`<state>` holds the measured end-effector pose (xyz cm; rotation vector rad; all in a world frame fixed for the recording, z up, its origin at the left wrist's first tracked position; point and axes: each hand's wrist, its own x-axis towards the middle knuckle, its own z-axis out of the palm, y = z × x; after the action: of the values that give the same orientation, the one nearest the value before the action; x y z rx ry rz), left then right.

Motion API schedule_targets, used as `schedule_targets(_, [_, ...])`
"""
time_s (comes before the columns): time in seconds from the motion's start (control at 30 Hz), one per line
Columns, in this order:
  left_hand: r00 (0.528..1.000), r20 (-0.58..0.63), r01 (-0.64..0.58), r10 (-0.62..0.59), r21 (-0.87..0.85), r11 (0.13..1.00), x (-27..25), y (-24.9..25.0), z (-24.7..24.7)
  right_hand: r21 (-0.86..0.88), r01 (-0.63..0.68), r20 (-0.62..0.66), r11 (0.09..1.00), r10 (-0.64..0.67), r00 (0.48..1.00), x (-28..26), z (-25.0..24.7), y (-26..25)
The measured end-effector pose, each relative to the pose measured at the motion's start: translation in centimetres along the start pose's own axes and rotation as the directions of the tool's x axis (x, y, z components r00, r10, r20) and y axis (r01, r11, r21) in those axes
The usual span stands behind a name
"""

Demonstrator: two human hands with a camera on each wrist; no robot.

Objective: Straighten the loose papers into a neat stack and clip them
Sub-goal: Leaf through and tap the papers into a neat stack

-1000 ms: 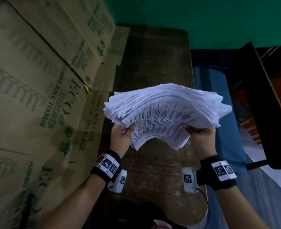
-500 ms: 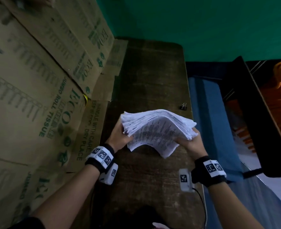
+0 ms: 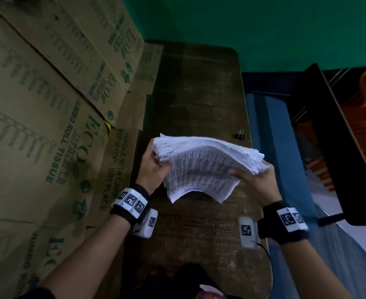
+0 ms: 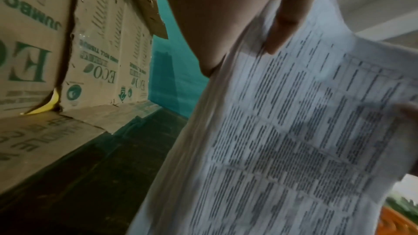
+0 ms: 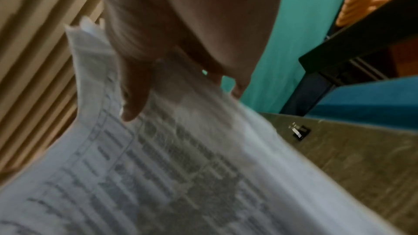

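Note:
A thick stack of printed white papers (image 3: pixel 201 167) is held up over the dark wooden table (image 3: pixel 199 93), its edges uneven and the near sheets drooping. My left hand (image 3: pixel 154 169) grips the stack's left end, thumb on the printed face (image 4: pixel 280 31). My right hand (image 3: pixel 253 178) grips the right end, thumb lying across the papers (image 5: pixel 135 96). The printed sheet (image 4: pixel 294 140) fills the left wrist view, and the blurred papers (image 5: pixel 158 176) fill the right wrist view. A small black binder clip (image 3: pixel 240 134) sits on the table near its right edge, beyond the stack, also in the right wrist view as the clip (image 5: pixel 298 131).
Stacked cardboard boxes (image 3: pixel 48 126) printed with green lettering line the table's left side. A green wall (image 3: pixel 242 22) stands behind. To the right lie a blue surface (image 3: pixel 285 147) and a dark frame (image 3: pixel 328 137) with orange items behind it.
The stack came down from high and fanned wide to lower and tighter between my hands. The binder clip, hidden before, came into view beyond it.

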<state>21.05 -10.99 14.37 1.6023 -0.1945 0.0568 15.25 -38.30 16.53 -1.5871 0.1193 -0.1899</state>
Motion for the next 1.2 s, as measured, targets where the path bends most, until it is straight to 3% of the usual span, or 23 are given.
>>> schedule_targets(0.17, [0.995,0.099,0.000,0.000,-0.003,1.000,0.0,-0.6,-0.3,-0.145,0.045,0.159,0.988,-0.022,0.987,0.0,-2.4,1.8])
schedule_targets(0.3, [0.996,0.091,0.012,-0.019,0.070,0.997,0.1,-0.4,0.8,-0.233,-0.060,-0.067,0.971,0.046,0.997,-0.1,-0.3,3.3])
schedule_targets(0.4, [0.996,0.039,0.075,-0.076,0.040,0.996,0.4,-1.3,0.1,-0.089,-0.072,-0.072,0.993,0.066,0.995,-0.2,-0.4,2.8])
schedule_targets(0.53, [0.996,0.081,0.031,-0.041,0.124,0.992,0.2,-1.1,1.2,-0.183,-0.148,-0.051,0.972,0.141,0.989,-0.4,1.0,2.8])
schedule_targets(0.67, [0.984,-0.052,0.176,-0.173,0.050,0.983,0.9,-1.2,0.1,-0.017,-0.100,-0.154,0.995,0.097,0.983,1.5,1.2,0.5])
schedule_targets(0.73, [0.958,-0.025,0.286,-0.285,0.030,0.958,1.0,-1.6,-1.5,-0.111,-0.002,-0.063,0.994,-0.005,0.998,2.6,1.0,-1.3])
schedule_targets(0.8, [0.956,-0.107,0.285,-0.273,0.119,0.951,1.0,-1.4,-2.6,-0.227,0.067,0.088,0.972,-0.048,0.995,3.6,1.5,-2.6])
schedule_targets(0.87, [0.982,-0.138,0.167,-0.130,0.303,0.938,1.2,0.2,-3.0,-0.345,0.109,0.211,0.932,-0.036,0.977,4.7,2.2,-3.3])
schedule_targets(0.93, [0.995,0.081,0.007,-0.056,0.504,0.864,1.8,1.9,-2.5,-0.507,0.150,0.297,0.849,0.008,0.955,5.7,3.0,-3.1])
schedule_targets(1.0, [0.936,0.326,-0.040,-0.132,0.472,0.881,2.2,2.0,-1.5,-0.629,0.183,0.349,0.756,0.063,0.935,6.1,4.1,-2.6])
schedule_targets(1.03, [0.914,0.355,0.025,-0.195,0.429,0.903,2.1,1.8,-1.0,-0.652,0.197,0.373,0.733,0.084,0.924,6.1,4.7,-2.4])
schedule_targets(1.13, [0.943,0.223,0.154,-0.248,0.371,0.916,1.5,0.5,-0.5,-0.704,0.214,0.391,0.677,0.118,0.913,5.4,5.5,-2.2])
schedule_targets(1.2, [0.950,0.148,0.217,-0.273,0.313,0.925,1.1,0.1,-0.7,-0.841,0.210,0.364,0.498,0.233,0.902,4.9,4.2,-1.5])
